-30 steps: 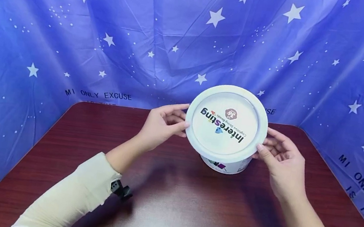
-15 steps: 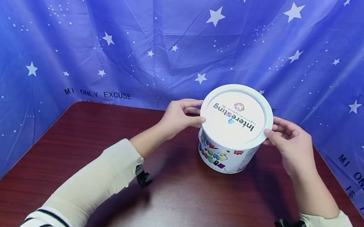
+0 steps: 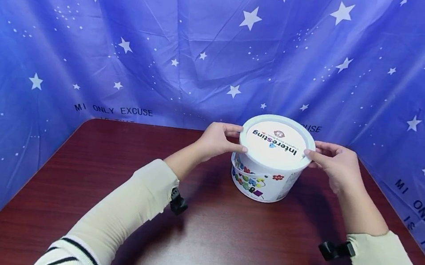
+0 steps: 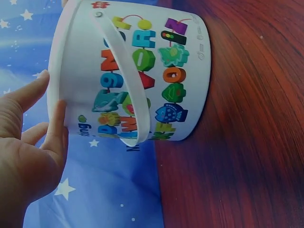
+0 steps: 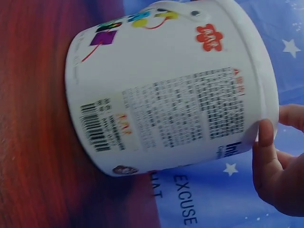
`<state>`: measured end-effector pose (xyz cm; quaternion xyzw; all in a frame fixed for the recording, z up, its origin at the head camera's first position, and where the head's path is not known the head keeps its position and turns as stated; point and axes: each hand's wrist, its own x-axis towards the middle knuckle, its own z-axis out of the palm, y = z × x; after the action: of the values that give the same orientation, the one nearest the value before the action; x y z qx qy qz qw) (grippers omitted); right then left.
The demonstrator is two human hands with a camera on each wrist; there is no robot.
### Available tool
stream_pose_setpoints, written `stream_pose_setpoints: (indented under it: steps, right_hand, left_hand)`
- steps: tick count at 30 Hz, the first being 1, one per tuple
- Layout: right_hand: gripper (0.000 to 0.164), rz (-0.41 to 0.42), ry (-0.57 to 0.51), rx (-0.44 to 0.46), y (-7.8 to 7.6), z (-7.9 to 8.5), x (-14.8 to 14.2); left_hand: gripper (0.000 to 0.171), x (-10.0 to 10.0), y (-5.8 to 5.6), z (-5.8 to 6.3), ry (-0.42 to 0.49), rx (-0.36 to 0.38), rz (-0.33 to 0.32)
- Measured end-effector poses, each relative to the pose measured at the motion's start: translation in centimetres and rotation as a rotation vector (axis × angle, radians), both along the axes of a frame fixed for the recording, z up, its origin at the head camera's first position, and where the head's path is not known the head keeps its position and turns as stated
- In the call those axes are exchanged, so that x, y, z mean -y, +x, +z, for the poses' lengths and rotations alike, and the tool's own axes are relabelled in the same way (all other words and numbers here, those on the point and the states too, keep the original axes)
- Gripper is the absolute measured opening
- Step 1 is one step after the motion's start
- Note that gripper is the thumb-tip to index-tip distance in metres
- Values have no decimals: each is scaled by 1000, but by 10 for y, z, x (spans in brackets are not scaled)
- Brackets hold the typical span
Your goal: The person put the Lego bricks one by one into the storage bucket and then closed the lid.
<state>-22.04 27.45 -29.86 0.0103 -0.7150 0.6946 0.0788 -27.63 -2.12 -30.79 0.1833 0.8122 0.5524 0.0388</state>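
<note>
A round white lid [image 3: 274,156] with "Interesting" printed on it sits on a white bucket [image 3: 279,188], which stands upright at the back right of the table. My left hand [image 3: 217,142] holds the lid's left edge between thumb and fingers. On the opposite side, my right hand [image 3: 338,167] holds the right edge, its thumb on the rim. Colourful letter and bead pictures cover the bucket wall [image 4: 80,57] in the left wrist view, where a white carrying handle [image 4: 130,78] hangs down. Small print and a barcode [image 5: 95,128] show in the right wrist view. The bucket's inside is hidden.
The dark red-brown wooden table [image 3: 198,238] extends in front of and to the left of the bucket. A blue star-patterned curtain [image 3: 167,46] closes off the back and both sides, close behind the bucket.
Both hands carried the lid from a tilted position above the bucket, slightly right and then down onto its top. More of the bucket's printed wall and handle came into sight. The bucket stayed put.
</note>
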Motion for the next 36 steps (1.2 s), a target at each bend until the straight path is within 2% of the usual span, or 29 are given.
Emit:
stream_pose_setpoints:
  steps: [4,8,13,16,20,26,31,36]
  right_hand:
    - [53,-46,170,38,-5,-4,1]
    - [56,-54,344,51,-7,-4,-1]
    - [62,-22,599,-8,-10,-3,-5]
    - [64,31,692,-52,-14,-3,-9]
    - [65,103,744,-83,-19,-2,-14]
    - [65,140,816,-88,-22,-2,-19]
    - [65,152,825,-89,-22,-3,-20]
    - [65,123,836,-92,-20,-5,-17]
  left_hand:
    - [60,-1,-2,-1,-22,17,-4]
    - [64,-1,-7,-1,-38,22,-47]
    - [82,1,-14,2,-114,-16,-139]
    - [91,1,-19,3,-175,-40,-184]
    - [97,1,-22,2,-245,-33,-212]
    - [100,-2,-26,0,-287,-50,-216]
    - [101,-2,-26,-1,-297,-63,-219]
    - [102,0,-24,-1,-294,-71,-225]
